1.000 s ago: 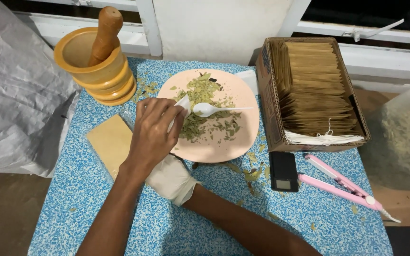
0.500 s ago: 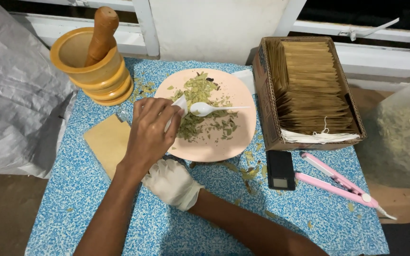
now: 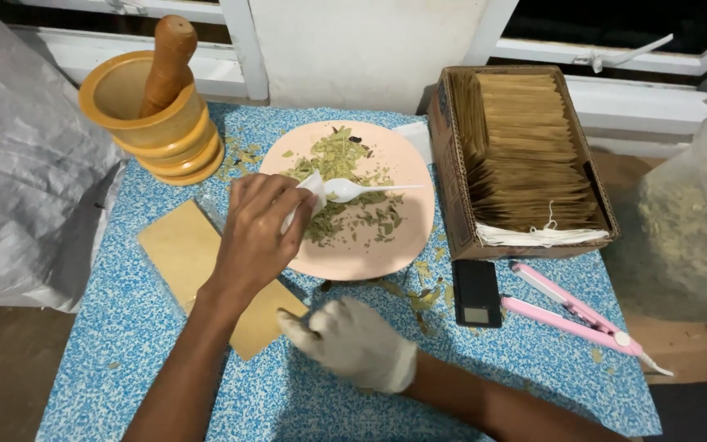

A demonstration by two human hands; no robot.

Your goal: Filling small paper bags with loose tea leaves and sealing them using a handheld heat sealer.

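Now the left hand (image 3: pixel 257 237) was bare and reached over the near edge of a pink plate (image 3: pixel 407 237). Its fingers were curled shut around a small white paper pouch (image 3: pixel 311 192), which it held up at the left side of the plate. A white plastic spoon (image 3: pixel 352 190) lay on the plate with its bowl right next to the pouch and its handle pointing to the right. Dry green leaf bits (image 3: pixel 339 164) lay in a heap on the plate, and more crumbs were spread on the blue speckled table (image 3: pixel 124 344).

The right hand (image 3: pixel 358 344) wore a white glove. It was low over the table, in front of the plate, with its fingers bent in loosely. It looked blurry, and I could not tell if it held anything. Its fingertips were close to the corner of a flat tan sheet (image 3: pixel 182 262) that lay on the table under the left wrist.

A yellow wooden mortar (image 3: pixel 153 123) with a brown pestle (image 3: pixel 164 57) stood at the far left corner. A cardboard box (image 3: pixel 452 172) full of brown paper packets (image 3: pixel 533 139) sat on the right. Near it lay a small black scale (image 3: pixel 476 292) and a pink clamp tool (image 3: pixel 574 311). A grey plastic bag (image 3: pixel 26 164) hung at the left of the table.
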